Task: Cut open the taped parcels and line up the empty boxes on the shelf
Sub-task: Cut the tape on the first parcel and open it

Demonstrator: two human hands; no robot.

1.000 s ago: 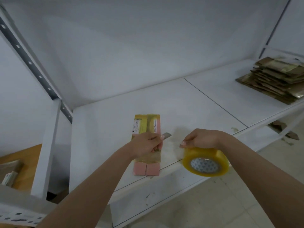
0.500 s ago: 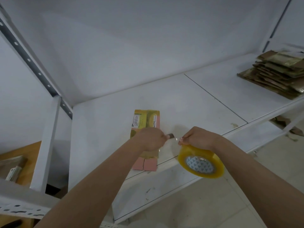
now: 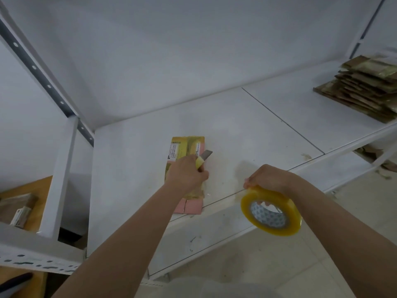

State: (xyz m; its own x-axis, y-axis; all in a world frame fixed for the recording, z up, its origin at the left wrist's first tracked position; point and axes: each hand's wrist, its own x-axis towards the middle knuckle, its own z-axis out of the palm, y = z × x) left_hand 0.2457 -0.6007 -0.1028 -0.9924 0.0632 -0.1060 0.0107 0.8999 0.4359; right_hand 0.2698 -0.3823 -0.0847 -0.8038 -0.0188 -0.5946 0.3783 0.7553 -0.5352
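Note:
A flattened yellow and pink box (image 3: 186,147) lies on the white shelf (image 3: 247,136) near its front edge, with two pink flaps toward me. My left hand (image 3: 186,174) rests over the box's middle and grips a yellow utility knife (image 3: 203,158), whose blade points up and to the right past the box's edge. My right hand (image 3: 268,178) holds a roll of yellowish clear tape (image 3: 271,210) at the shelf's front edge, to the right of the box. The roll hangs tilted below the hand.
A stack of flattened brown and gold boxes (image 3: 363,89) sits at the far right of the shelf. A white upright post (image 3: 62,175) stands at the left. Cardboard scraps (image 3: 369,152) lie under the shelf at the right, and a wooden surface (image 3: 25,203) with a parcel is at the lower left.
My left hand has swung the knife up, so the blade now points up and right over the box's edge. The right hand with the tape roll has drawn away to the right.

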